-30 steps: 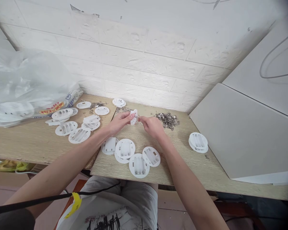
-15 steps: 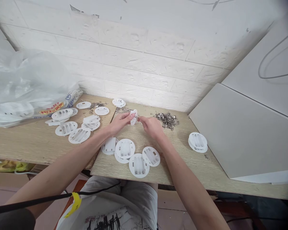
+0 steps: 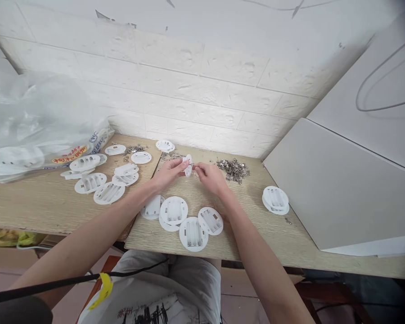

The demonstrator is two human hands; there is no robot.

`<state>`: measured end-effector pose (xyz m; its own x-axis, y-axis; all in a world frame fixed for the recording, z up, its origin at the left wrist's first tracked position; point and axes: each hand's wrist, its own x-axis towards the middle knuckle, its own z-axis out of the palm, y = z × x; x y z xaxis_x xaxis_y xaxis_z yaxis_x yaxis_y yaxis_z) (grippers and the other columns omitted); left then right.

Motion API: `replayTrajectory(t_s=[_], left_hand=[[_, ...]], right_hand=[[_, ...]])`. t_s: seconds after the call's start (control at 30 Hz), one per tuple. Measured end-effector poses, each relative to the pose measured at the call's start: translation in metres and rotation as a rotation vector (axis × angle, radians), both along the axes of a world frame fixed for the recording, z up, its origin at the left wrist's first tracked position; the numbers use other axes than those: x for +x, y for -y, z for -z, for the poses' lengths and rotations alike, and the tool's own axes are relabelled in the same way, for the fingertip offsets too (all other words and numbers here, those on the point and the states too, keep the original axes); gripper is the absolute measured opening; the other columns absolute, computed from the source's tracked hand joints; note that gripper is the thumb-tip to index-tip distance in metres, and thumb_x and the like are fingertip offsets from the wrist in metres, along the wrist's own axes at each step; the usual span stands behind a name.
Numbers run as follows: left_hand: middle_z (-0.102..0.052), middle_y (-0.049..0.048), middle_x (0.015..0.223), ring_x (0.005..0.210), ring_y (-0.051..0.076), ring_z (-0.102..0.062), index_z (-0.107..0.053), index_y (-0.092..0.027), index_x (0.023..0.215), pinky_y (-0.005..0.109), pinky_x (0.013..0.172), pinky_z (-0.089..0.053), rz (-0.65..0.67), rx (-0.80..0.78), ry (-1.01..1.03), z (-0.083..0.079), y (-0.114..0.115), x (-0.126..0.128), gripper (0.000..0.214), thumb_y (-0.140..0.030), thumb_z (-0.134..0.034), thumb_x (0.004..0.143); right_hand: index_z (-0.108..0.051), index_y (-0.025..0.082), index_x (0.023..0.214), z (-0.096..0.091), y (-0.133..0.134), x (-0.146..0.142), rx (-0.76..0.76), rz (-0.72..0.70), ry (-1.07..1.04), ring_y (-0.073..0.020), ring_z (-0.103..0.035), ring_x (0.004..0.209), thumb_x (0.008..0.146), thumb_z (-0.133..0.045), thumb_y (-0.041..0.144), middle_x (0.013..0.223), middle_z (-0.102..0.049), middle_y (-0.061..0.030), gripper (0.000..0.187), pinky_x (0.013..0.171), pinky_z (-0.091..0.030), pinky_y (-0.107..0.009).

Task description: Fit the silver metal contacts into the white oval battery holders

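Observation:
My left hand grips a white round plastic battery holder, turned nearly edge-on above the table. Close to its right side, my right hand pinches a small thin metal piece, whose exact kind is too small to make out. Just right of that hand lies a heap of small metal contact pieces. Nearer to me, between my forearms, several white battery holders lie with their battery slots facing up, some overlapping.
More battery holders lie at left beside a large clear plastic bag. A short stack of holders sits at right, near a grey-white panel. The white brick wall bounds the table's back. A black cable crosses my lap.
My right hand has drawn slightly back from the holder, and the thin metal piece shows more clearly. The whole view has shifted a little.

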<state>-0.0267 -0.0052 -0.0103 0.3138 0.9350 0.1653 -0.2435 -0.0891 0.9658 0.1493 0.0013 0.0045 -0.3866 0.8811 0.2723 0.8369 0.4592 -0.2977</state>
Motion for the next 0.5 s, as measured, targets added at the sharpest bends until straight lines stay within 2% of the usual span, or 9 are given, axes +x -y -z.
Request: replayTrajectory(t_s=[0.13, 0.23, 0.4, 0.5], left_hand=[[-0.068, 0.0083, 0.101, 0.096, 0.019, -0.059, -0.07, -0.015, 0.096, 0.035, 0.093, -0.043, 0.063, -0.007, 0.034, -0.0005, 0.0005, 0.0014, 0.033, -0.042, -0.068, 0.077], [-0.068, 0.0095, 0.102, 0.097, 0.019, -0.06, -0.071, -0.015, 0.097, 0.034, 0.092, -0.043, 0.055, -0.015, 0.064, -0.0041, 0.0026, 0.0017, 0.033, -0.04, -0.069, 0.077], [-0.068, 0.0108, 0.109, 0.103, 0.023, -0.06, -0.071, -0.017, 0.105, 0.039, 0.095, -0.041, 0.041, 0.003, 0.028, -0.0077, 0.0051, 0.0018, 0.04, -0.039, -0.075, 0.071], [-0.066, 0.0117, 0.115, 0.111, 0.027, -0.057, -0.069, -0.019, 0.111, 0.043, 0.101, -0.038, 0.015, 0.017, -0.01, -0.0037, 0.0034, 0.0005, 0.049, -0.035, -0.079, 0.066]], right_hand=[[-0.068, 0.018, 0.088, 0.002, -0.0034, 0.0044, -0.023, 0.011, -0.142, -0.0149, -0.057, 0.064, 0.092, -0.04, 0.027, 0.072, -0.068, -0.0032, 0.03, 0.061, -0.034, -0.024], [-0.069, 0.016, 0.086, 0.0022, -0.0059, 0.0059, -0.066, 0.028, -0.3, -0.0134, -0.054, 0.06, 0.089, -0.044, 0.027, 0.066, -0.065, -0.0019, 0.027, 0.06, -0.035, -0.023], [-0.067, 0.013, 0.085, 0.0056, -0.0097, 0.0034, -0.183, 0.027, -0.67, -0.0105, -0.048, 0.054, 0.082, -0.053, 0.036, 0.069, -0.064, -0.002, 0.027, 0.056, -0.037, -0.023], [-0.066, 0.014, 0.084, 0.0082, -0.01, 0.001, -0.211, 0.011, -0.756, -0.009, -0.043, 0.051, 0.076, -0.059, 0.041, 0.068, -0.061, -0.0005, 0.029, 0.052, -0.034, -0.022]])
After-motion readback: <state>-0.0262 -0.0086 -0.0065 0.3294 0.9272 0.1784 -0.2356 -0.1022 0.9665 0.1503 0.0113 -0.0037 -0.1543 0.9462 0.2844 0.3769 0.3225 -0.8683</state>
